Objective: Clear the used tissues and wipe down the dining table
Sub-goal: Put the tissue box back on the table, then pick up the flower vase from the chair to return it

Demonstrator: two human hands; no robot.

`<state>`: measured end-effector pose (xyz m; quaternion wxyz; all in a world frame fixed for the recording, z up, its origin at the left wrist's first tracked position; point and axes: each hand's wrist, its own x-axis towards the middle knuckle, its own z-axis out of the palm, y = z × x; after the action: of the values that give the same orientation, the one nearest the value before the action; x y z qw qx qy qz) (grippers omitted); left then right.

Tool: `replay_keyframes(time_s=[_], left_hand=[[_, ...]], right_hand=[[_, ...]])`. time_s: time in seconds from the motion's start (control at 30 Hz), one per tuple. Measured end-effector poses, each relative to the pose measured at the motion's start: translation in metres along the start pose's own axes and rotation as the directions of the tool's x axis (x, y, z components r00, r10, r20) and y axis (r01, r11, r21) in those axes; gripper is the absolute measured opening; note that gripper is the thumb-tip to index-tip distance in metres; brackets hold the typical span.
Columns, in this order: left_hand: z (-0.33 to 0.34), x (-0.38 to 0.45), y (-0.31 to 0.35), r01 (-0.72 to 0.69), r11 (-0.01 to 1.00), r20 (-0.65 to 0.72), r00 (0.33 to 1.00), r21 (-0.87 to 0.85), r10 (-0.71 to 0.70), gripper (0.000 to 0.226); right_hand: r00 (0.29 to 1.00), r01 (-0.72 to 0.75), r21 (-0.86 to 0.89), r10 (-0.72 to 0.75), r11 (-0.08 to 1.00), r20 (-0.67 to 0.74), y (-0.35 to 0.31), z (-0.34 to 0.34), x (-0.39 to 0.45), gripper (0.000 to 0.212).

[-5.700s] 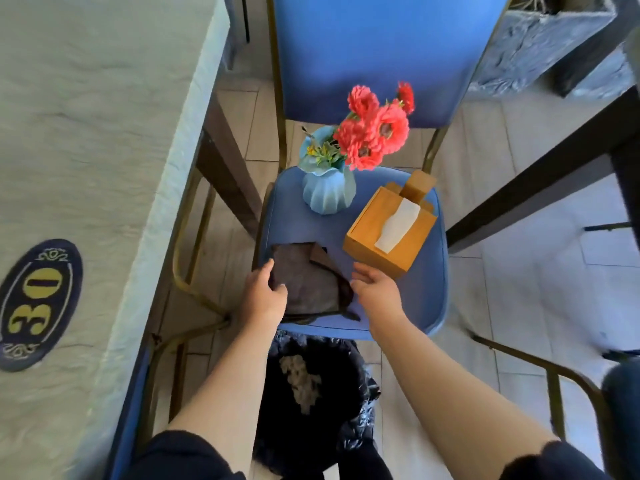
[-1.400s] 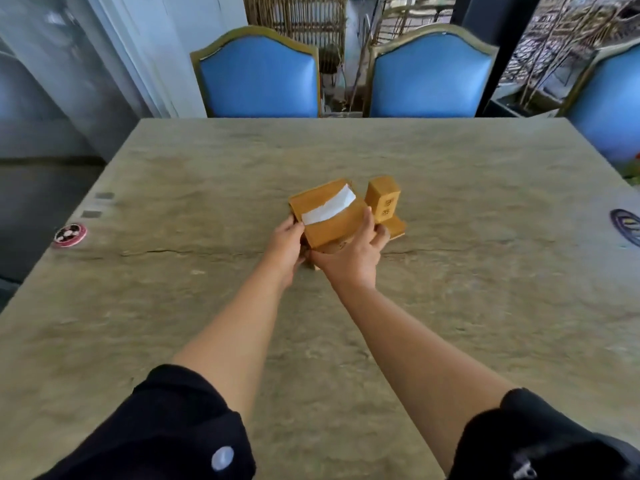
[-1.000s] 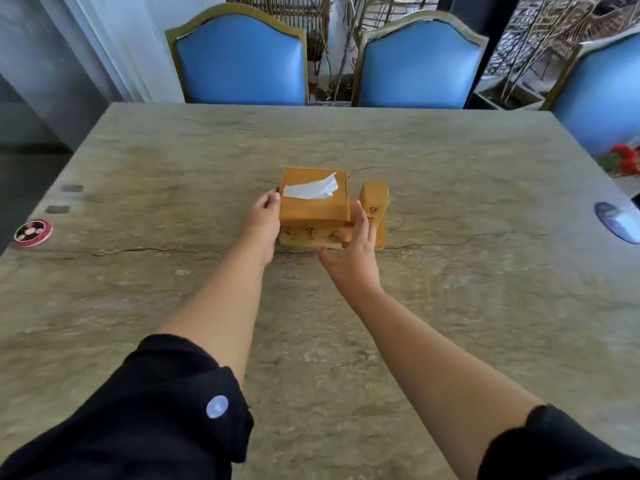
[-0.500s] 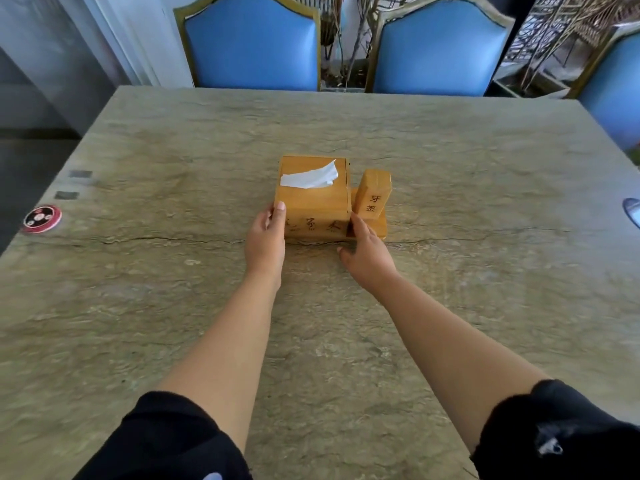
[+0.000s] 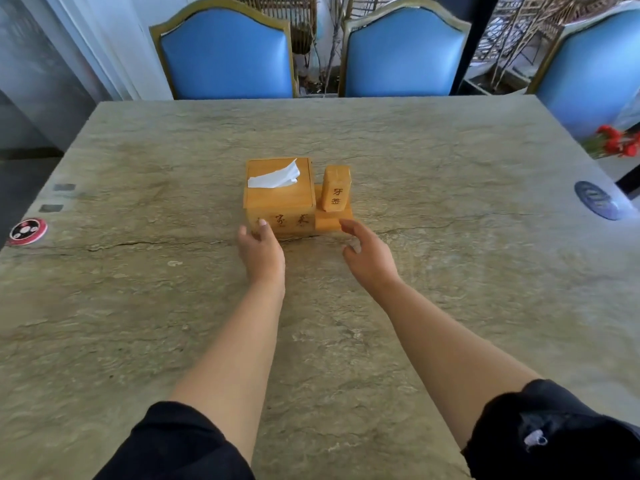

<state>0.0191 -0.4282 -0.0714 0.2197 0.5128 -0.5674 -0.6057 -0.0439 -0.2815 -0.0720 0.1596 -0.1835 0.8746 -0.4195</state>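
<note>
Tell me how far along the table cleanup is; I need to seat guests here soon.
Done, it seems: no used tissues show on the dining table, and the wooden tissue box stands at its middle. In hand: the left hand and right hand hover open just short of the box. Left: the red flowers are off the table's right edge. Whether wiping is finished cannot be told.

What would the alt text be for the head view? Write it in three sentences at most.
A square wooden tissue box with an attached toothpick holder stands mid-table on a beige stone dining table. The left hand and right hand reach toward its near side, fingers relaxed. Blue padded chairs line the far edge.
</note>
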Motion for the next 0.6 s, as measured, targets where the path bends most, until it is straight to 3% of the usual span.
replay_keyframes(time_s=[0.1,0.3,0.4,0.6], left_hand=[[0.014,-0.045,-0.003,0.055,0.998,-0.006,0.998,0.005,-0.055,0.055],[0.061,-0.156,-0.003,-0.005,0.999,0.299,0.954,0.052,-0.01,0.02],[0.094,-0.223,0.001,-0.06,0.998,0.411,0.91,0.009,0.051,0.022],[0.166,-0.35,-0.003,-0.087,0.994,0.507,0.855,-0.07,0.11,0.026]], right_hand=[[0.996,-0.054,0.121,0.062,0.991,-0.061,0.01,-0.034,-0.028,0.037],[0.992,-0.042,0.142,0.058,0.989,-0.111,0.041,-0.127,-0.089,0.03],[0.989,-0.035,0.132,0.053,0.991,-0.136,0.066,-0.183,-0.123,0.028],[0.975,-0.022,0.142,0.053,0.99,-0.215,0.127,-0.299,-0.195,0.028]])
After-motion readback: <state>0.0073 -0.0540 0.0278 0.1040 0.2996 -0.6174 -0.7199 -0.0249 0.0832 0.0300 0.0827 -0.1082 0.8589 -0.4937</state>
